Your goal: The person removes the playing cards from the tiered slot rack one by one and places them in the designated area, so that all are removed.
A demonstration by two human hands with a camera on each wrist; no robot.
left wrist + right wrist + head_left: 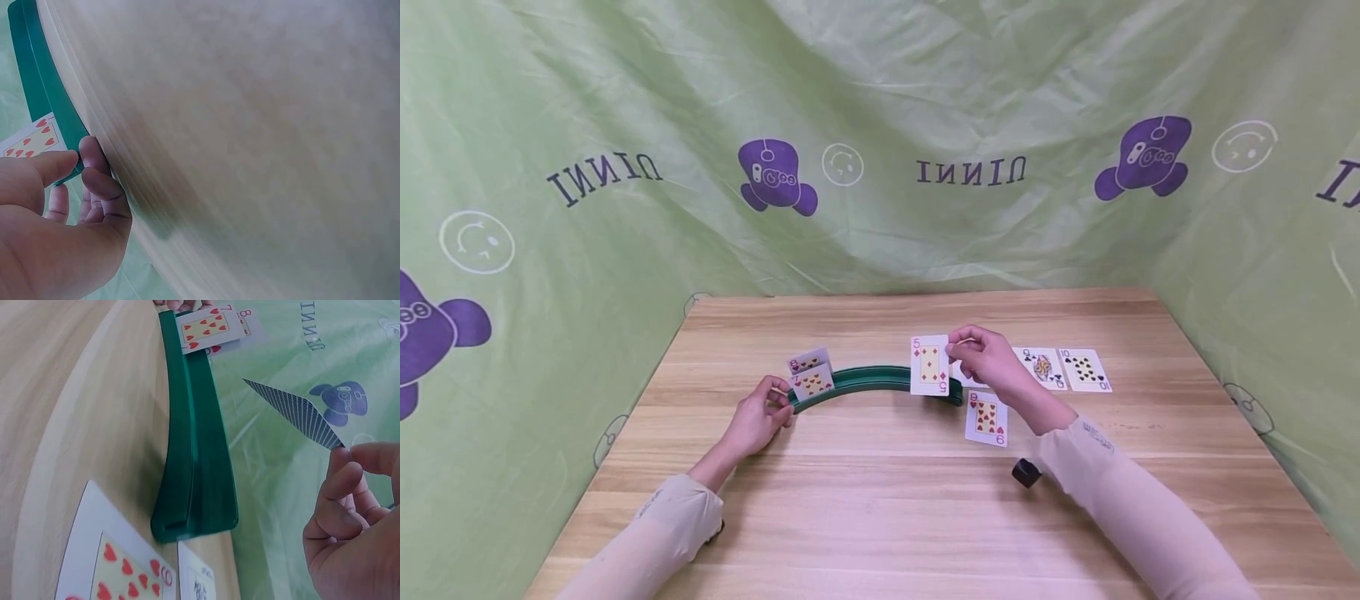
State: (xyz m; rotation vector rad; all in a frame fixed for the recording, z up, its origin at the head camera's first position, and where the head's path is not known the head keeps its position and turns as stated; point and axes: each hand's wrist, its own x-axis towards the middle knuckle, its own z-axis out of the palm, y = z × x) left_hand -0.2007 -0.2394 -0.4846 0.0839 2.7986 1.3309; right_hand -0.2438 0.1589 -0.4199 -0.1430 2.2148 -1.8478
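My right hand (988, 362) pinches a five of diamonds (929, 365) at its edge, above the right end of a curved green card holder (872, 377). In the right wrist view this card's striped back (300, 415) shows, apart from the holder. At the holder's left end, my left hand (760, 421) pinches the tip between thumb and finger. Two cards stand in the slot there: a seven of hearts (813, 383) in front and an eight (807, 362) of a red suit behind it. Below the holder's right end lies a nine of hearts (987, 418).
Right of the holder, a black queen (1041, 368) and a black ten (1084, 370) lie face up. Another card is mostly hidden behind my right hand. The wooden table (865, 517) meets a green printed cloth (880, 233) at the back and sides.
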